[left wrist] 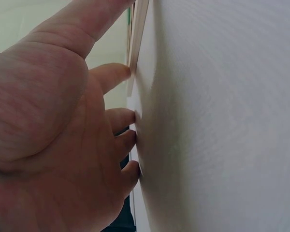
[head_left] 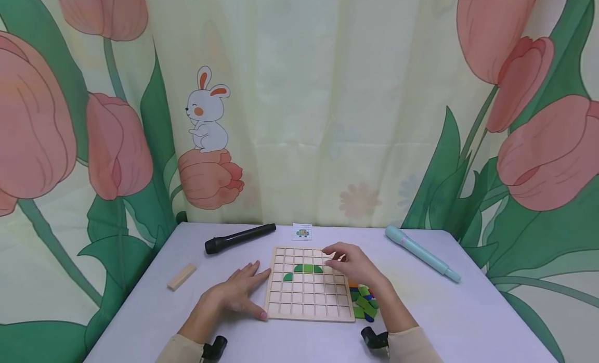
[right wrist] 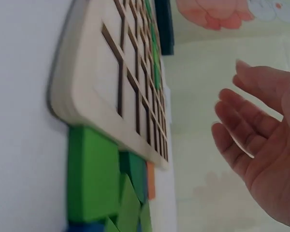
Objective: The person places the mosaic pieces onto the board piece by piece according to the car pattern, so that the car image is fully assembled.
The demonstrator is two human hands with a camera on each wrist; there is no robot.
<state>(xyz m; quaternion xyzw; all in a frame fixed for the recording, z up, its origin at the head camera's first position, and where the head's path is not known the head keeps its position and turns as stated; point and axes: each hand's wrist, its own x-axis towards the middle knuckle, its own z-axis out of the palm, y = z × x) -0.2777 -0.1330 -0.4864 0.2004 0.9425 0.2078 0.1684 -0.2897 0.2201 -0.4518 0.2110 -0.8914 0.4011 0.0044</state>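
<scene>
A wooden grid board (head_left: 309, 312) lies flat on the white table. Several green pieces sit in its cells: a square piece (head_left: 308, 268) flanked by two curved-edge ones, and another curved-edge piece (head_left: 287, 277) lower left. My left hand (head_left: 233, 293) is spread at the board's left side, its thumb and index fingertip right at the frame. In the left wrist view, the fingertips (left wrist: 129, 171) meet the tabletop. Over the board's upper right hovers my right hand (head_left: 353, 264), fingers loosely bent. In the right wrist view, nothing shows between the right hand's fingers (right wrist: 232, 145).
Loose green, blue, orange and red pieces (head_left: 364, 303) are heaped against the board's right edge, partly behind the right forearm. Behind the board lies a small pattern card (head_left: 302, 232). A black cylinder (head_left: 241, 238), a wooden block (head_left: 181, 277) and a light-blue tube (head_left: 423, 254) lie around.
</scene>
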